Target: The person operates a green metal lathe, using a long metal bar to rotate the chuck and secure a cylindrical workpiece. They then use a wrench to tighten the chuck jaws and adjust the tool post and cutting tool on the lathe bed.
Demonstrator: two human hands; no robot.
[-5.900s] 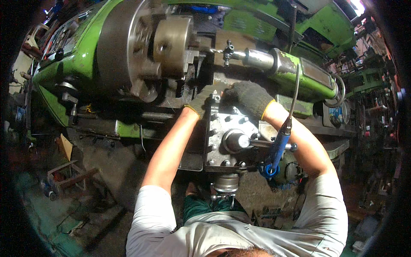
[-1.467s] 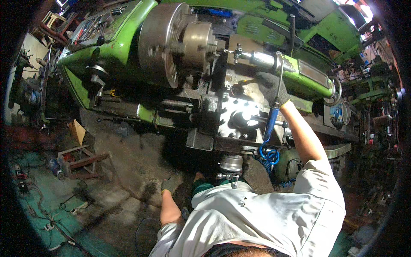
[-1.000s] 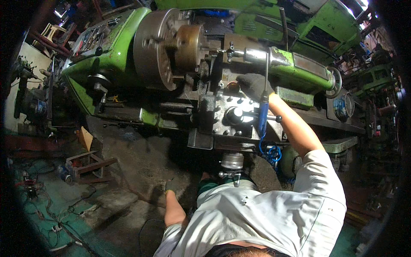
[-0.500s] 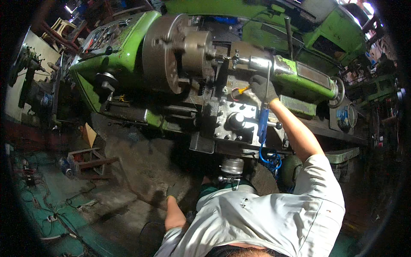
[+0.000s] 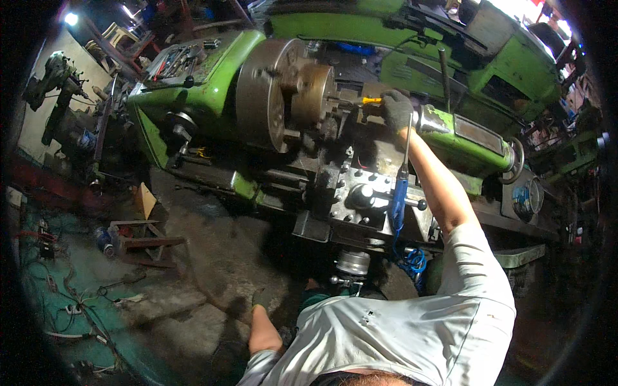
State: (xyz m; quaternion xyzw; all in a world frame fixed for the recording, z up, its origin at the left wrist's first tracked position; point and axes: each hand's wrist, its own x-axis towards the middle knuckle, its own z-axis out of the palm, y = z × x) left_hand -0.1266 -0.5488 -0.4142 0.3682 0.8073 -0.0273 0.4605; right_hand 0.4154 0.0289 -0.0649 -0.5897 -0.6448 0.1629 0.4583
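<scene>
My right hand (image 5: pixel 398 110), in a dark glove, is closed around a slim yellow-handled tool (image 5: pixel 371 100). The handle points left, toward the workpiece (image 5: pixel 313 95) in the big lathe chuck (image 5: pixel 264 96); the tool's working end is too dim to make out. My hand is over the front of the green tailstock (image 5: pixel 473 135) and hides part of its quill. Below the wrist, a blue air blow gun (image 5: pixel 400 196) with a long thin nozzle stands upright by the tool post (image 5: pixel 364 196). Low at my left side hangs my gloved left hand (image 5: pixel 261 298), its fingers too dim to read.
Hand tools lie on the green headstock (image 5: pixel 187 61). The tailstock handwheel (image 5: pixel 515 161) is at the right, and a coiled blue hose (image 5: pixel 413 259) hangs below the carriage. A small metal frame (image 5: pixel 145 241) and loose cables (image 5: pixel 80 309) are on the floor at left.
My right hand has moved up and away from me, carrying the yellow-handled tool from above the carriage to the tailstock quill. The view has shifted slightly. My left hand stays low.
</scene>
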